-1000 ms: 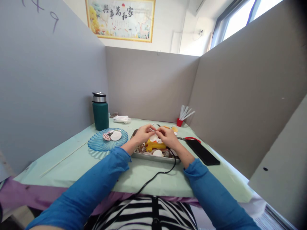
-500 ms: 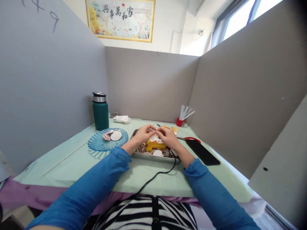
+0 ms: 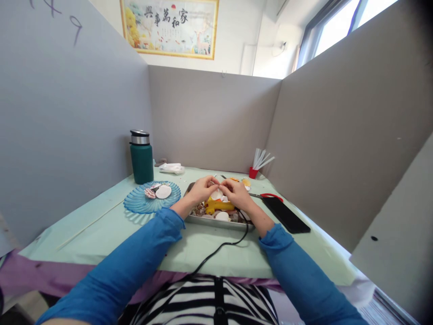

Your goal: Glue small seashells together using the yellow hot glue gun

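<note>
Over a metal tray (image 3: 213,222), my left hand (image 3: 202,189) and my right hand (image 3: 236,192) meet fingertip to fingertip. Both are closed in a pinch on a white shell (image 3: 217,195), whose upper edge is hidden by the fingers. Just below it in the tray lies a yellow hot glue gun (image 3: 219,206) with a black cord (image 3: 221,246) trailing toward me. Other shells and small brown bits surround the glue gun, among them a pale round shell (image 3: 222,216) near the tray's front edge.
A scalloped blue plate (image 3: 135,205) with several shells stands left, before a green bottle (image 3: 142,158). Red-handled scissors (image 3: 272,197) and a black phone (image 3: 286,215) lie right. Glue sticks (image 3: 260,159) fill a red cup (image 3: 253,172) behind. Grey partitions (image 3: 216,117) enclose the table.
The white shell under my fingers tilts slightly between frames. Both hands keep their place over the tray, and the things around them stay put.
</note>
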A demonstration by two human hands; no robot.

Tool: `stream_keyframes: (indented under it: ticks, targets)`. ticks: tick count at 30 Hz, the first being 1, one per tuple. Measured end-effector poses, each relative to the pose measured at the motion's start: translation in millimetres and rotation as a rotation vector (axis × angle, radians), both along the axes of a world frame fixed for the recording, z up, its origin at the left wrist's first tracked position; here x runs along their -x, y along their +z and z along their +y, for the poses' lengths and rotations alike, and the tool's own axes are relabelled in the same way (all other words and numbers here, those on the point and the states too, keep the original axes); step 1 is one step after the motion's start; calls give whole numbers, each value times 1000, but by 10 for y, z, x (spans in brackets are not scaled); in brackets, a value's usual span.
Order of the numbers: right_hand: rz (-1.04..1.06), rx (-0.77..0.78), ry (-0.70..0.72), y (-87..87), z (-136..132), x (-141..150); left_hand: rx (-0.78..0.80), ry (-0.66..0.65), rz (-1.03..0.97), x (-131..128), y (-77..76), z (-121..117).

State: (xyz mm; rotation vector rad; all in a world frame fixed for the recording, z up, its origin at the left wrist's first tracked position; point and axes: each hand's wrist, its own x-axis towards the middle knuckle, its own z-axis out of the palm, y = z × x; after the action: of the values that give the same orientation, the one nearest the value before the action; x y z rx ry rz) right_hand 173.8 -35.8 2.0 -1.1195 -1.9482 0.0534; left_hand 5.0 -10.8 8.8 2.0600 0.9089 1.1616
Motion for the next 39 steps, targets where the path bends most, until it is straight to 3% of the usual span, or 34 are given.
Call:
stream_keyframes:
  ticks: [39]
  targets:
    - [-8,-3,-11,10,-17,6,-5,28,26,4,35,-31]
